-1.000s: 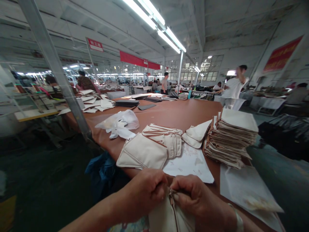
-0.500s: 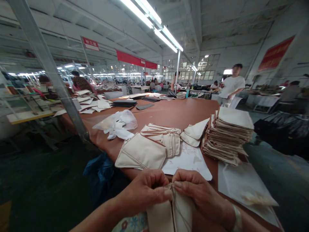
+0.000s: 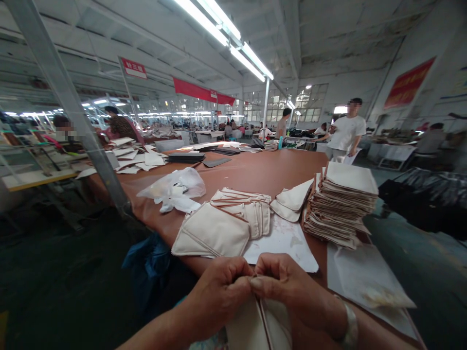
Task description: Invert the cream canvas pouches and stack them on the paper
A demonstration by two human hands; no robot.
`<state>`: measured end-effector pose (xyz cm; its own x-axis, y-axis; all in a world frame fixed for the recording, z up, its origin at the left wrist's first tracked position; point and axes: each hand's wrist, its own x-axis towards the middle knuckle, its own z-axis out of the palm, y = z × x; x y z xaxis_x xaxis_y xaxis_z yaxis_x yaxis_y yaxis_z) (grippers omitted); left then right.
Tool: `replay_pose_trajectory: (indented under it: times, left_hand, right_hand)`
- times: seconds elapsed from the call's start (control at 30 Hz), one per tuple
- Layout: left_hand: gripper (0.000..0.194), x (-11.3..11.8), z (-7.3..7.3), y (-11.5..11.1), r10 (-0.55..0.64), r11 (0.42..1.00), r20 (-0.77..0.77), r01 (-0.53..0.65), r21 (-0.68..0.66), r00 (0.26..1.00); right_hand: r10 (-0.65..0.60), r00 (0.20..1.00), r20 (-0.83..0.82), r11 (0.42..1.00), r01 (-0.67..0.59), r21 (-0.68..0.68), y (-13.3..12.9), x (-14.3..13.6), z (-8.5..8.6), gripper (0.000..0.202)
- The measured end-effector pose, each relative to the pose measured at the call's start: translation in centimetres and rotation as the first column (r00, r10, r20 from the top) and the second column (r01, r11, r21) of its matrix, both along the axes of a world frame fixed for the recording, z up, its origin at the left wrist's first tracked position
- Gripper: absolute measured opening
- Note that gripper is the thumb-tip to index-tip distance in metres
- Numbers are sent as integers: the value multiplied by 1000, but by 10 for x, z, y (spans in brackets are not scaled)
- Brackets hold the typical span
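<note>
A cream stitched panel point(image 3: 251, 323) with a dark brown edge down its middle hangs from my fingers at the bottom centre. My left hand point(image 3: 224, 291) pinches its top end from the left. Against it, fingertips nearly touching, my right hand point(image 3: 288, 287) pinches the same end from the right. Both thumbs lie on top, and the exact spot under the fingertips is hidden. Just beyond my hands lies a similar cream stitched panel point(image 3: 211, 231), partly on a white sheet point(image 3: 288, 245). Behind it are several overlapping cream pieces point(image 3: 251, 211).
A tall stack of cream pieces point(image 3: 339, 209) stands at the right of the brown table point(image 3: 270, 170). Beside it lies a translucent plastic bag point(image 3: 368, 277). A crumpled plastic bag point(image 3: 178, 187) and a metal post point(image 3: 83, 121) are at left. A person in white point(image 3: 346, 133) stands behind.
My hands have drawn slightly closer together at the panel's top end, the right one shifting left. The view has turned slightly. The panel stays in both hands.
</note>
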<state>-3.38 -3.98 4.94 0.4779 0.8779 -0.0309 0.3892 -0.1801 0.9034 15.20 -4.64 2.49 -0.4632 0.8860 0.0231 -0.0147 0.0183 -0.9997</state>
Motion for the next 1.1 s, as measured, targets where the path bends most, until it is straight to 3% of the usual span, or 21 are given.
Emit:
replay_pose_trajectory:
  times: [0.17, 0.3, 0.47, 0.6, 0.67, 0.73, 0.87, 0.97, 1.1]
  left_hand:
    - [21, -3, 1, 3, -22, 998, -52, 25, 54, 998]
    - [25, -6, -3, 7, -81, 996, -10, 81, -26, 997]
    - [20, -6, -8, 10, -119, 970, 39, 125, -207, 992]
    - [12, -4, -11, 9, -102, 962, 79, 118, -245, 992]
    - [10, -3, -12, 7, -84, 955, 136, 119, -271, 987]
    - [11, -2, -13, 4, -59, 947, 197, 118, -298, 979]
    - [14, -1, -15, 1, 4, 940, 252, 82, -332, 968]
    - [13, 1, -17, 0, 91, 882, 329, 77, -464, 940]
    - [22, 4, -19, -2, 160, 825, 410, 107, -555, 898]
  right_hand:
    - [-40, 999, 13, 997, 41, -59, 4, -2, 0, 23]
    - [-89, 996, -30, 989, 85, -119, 1, -3, 1, 11]
    - [-160, 987, 33, 987, 161, -17, 1, -3, 0, 5]
    - [-219, 972, 81, 975, 214, 65, 0, -4, -5, 4]
    - [-220, 973, 70, 964, 206, 169, -3, -3, -6, 7]
    - [-189, 979, 81, 926, 151, 346, -8, 2, -5, 11]
    - [-126, 939, 319, 762, -114, 637, -13, 16, 0, 24]
    - [-130, 869, 477, 677, -273, 683, -13, 24, 2, 26]
    - [-246, 809, 533, 631, -284, 722, -12, 29, -7, 24]
